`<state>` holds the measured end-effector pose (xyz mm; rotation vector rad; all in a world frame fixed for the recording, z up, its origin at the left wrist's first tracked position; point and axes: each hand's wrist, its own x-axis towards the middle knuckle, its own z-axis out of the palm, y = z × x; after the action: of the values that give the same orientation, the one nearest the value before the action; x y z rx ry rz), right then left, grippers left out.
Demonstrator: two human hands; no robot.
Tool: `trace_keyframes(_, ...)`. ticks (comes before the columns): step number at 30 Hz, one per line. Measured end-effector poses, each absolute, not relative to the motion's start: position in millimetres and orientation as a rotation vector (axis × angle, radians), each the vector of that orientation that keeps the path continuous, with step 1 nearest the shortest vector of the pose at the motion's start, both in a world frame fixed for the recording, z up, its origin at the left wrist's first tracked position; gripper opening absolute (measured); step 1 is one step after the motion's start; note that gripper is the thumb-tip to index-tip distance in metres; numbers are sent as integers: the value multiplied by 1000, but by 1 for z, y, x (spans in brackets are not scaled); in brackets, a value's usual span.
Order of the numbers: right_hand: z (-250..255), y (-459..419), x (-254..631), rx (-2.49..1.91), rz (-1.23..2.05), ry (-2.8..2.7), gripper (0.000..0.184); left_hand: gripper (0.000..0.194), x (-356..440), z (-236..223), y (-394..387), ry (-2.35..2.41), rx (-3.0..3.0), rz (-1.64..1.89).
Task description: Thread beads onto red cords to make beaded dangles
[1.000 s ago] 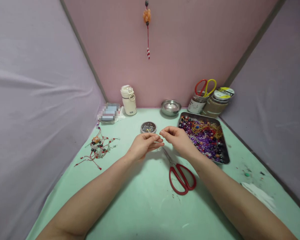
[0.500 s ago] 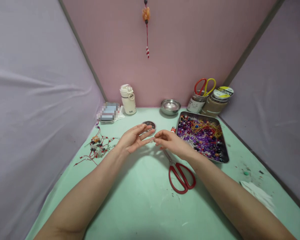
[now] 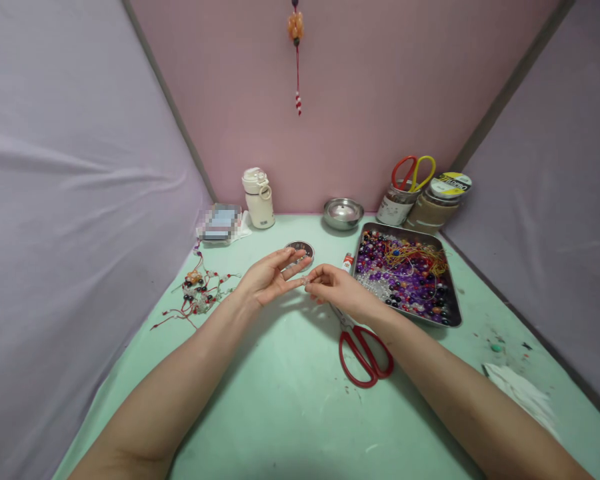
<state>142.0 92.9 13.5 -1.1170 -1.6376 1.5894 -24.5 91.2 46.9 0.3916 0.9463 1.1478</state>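
My left hand (image 3: 270, 277) is held palm up above the table with its fingers stretched out and apart. Small clear beads (image 3: 304, 280) show at the tip of its lowest stretched finger. There my right hand (image 3: 333, 283) pinches at them with thumb and forefinger. Any thread among the beads is too fine to make out. Under the right wrist lie red-handled scissors (image 3: 365, 353), their blades partly covered by the hand. Behind the left fingers sits a round dark-topped container (image 3: 303, 249), half hidden.
A metal tray (image 3: 457, 313) of mixed beads and cords stands right, beside a lighter (image 3: 347, 262). Strung bead pieces (image 3: 197, 293) lie left. Along the back are a bottle (image 3: 259, 200), a steel bowl (image 3: 343, 215) and jars (image 3: 433, 210). A white cloth (image 3: 523, 397) lies right.
My right hand's fingers have closed in tighter around the clear beads at the left fingertip. The left hand keeps its spread pose. The view has shifted slightly.
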Motion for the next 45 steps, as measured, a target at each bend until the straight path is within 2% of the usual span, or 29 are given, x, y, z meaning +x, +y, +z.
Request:
trace_keyframes(11,15,93,144,-1134,1573,-1679,23,2,-25,45,91,947,426,1130)
trace_keyframes(20,11,96,146,-1158,1464,-1725,28,9,-21,42,88,981,580,1110)
trace_keyframes(25,23,99,152,-1135,1284,-1664,28,20,-15,36,83,991,750,1041)
trace_keyframes(30,26,100,153,-1115,1287,-1589,26,28,-5,29,77,1045,880,977)
trace_keyframes(35,21,101,151,-1079,1284,-1515,21,28,1,28,73,1106,908,957)
trace_keyframes(45,21,101,152,-1107,1161,-1541,23,29,2,23,73,1095,924,1054)
